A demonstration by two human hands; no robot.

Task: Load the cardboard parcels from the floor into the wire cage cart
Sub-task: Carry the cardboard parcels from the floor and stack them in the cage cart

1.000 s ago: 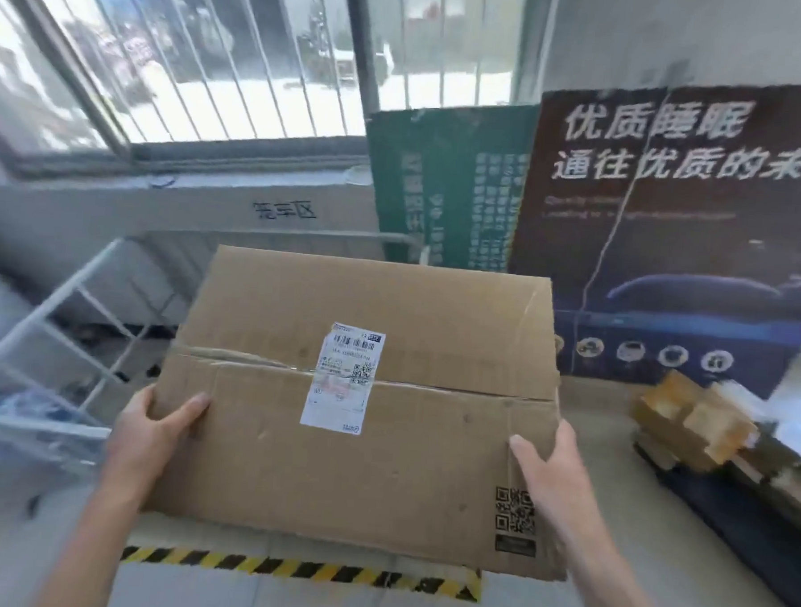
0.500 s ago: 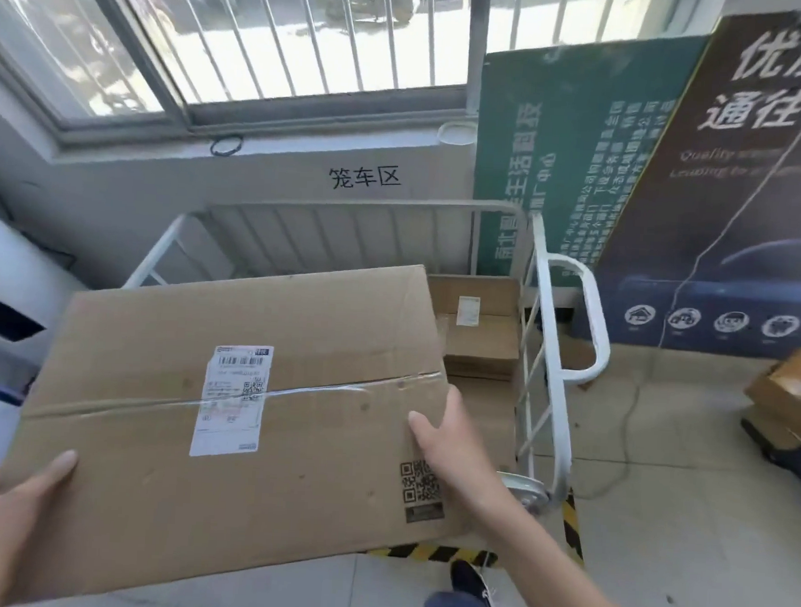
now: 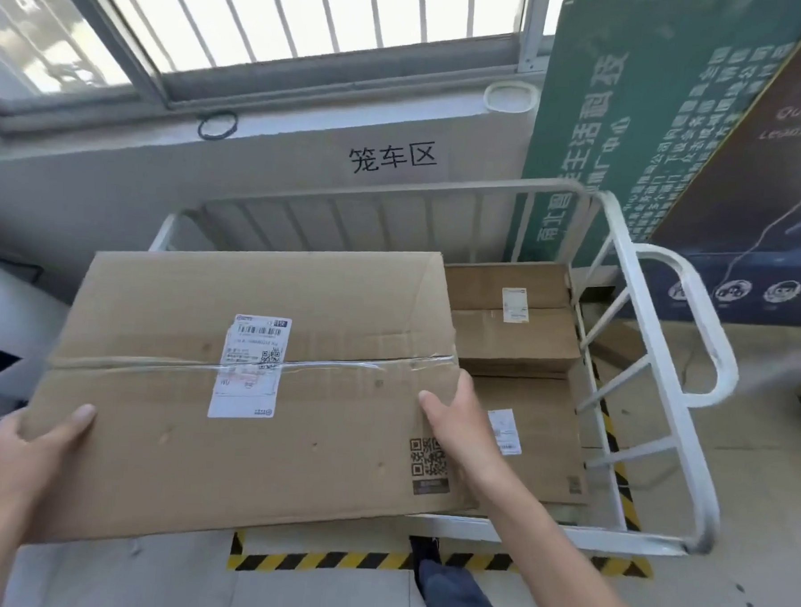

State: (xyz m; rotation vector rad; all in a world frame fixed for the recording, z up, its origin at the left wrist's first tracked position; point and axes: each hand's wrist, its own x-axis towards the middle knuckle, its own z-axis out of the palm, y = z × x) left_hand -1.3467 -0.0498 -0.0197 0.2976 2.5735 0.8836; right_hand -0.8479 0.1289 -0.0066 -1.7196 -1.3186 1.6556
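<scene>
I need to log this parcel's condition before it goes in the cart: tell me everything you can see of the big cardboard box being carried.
The big cardboard box is brown, wide and flat, its top seam sealed with clear tape. A white shipping label with barcodes sits across the seam; a printed QR code marks the near right corner. Its surface looks scuffed and slightly creased. It is tilted, held over the left part of the wire cage cart, with the left hand at its near left corner and the right hand on its right edge.

A barred window (image 3: 274,23) runs above a grey concrete sill (image 3: 306,126). On the sill lie a black rubber ring (image 3: 218,124) and, toward its right end, a white oval dish (image 3: 511,97). A green printed board (image 3: 630,129) leans right of the sill, and black-and-yellow hazard tape (image 3: 329,560) marks the floor below it.
</scene>
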